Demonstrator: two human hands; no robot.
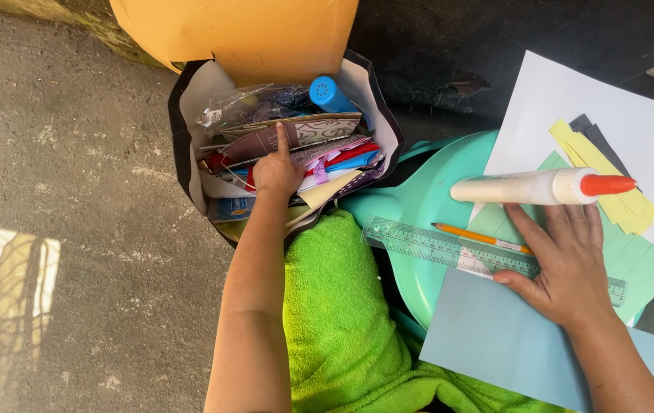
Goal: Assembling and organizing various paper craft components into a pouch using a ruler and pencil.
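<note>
The left hand (277, 172) reaches into a black open-topped bag crammed with papers and craft supplies (189, 115), its index finger stretched out onto a maroon sheet of card (262, 141) — gripping nothing. The right hand (564, 264) lies flat, fingers spread and empty, on a pale blue sheet of paper (495, 336) and a clear green plastic ruler (426, 241). Beside its fingertips lie an orange pencil (472, 235) and a white glue bottle with an orange cap (541, 186) — all on a turquoise plastic stool (419, 199).

one ruler (449, 246), one pencil (481, 238) (orange)
</note>
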